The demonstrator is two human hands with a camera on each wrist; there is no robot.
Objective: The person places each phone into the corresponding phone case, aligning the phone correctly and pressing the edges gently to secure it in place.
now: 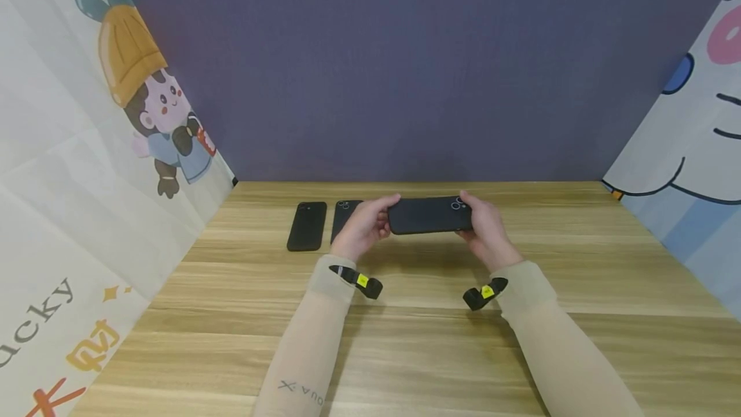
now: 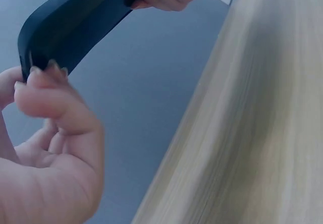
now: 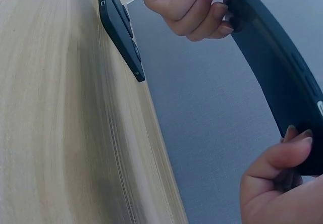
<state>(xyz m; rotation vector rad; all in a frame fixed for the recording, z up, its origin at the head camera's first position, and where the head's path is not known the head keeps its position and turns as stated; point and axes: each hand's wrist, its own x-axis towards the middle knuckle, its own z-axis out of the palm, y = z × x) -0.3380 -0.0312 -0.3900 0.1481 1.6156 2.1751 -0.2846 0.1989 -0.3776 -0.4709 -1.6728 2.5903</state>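
Note:
A black phone is held sideways above the table, its back and ringed camera lenses toward the head camera. My left hand pinches its left end, thumb on the upper edge and fingers curled below. At the lens end, my right hand grips the right corner between thumb and fingers. From underneath, the right wrist view shows the phone's dark glossy face with fingertips against it. Beside my left hand lies a second black phone, partly hidden by that hand. Left of it rests a third black phone, lenses up.
The wood-grain table ends at a dark blue-grey back panel. Printed white cloths, a left one and a right one, flank it. A small black strap device sits on each wrist.

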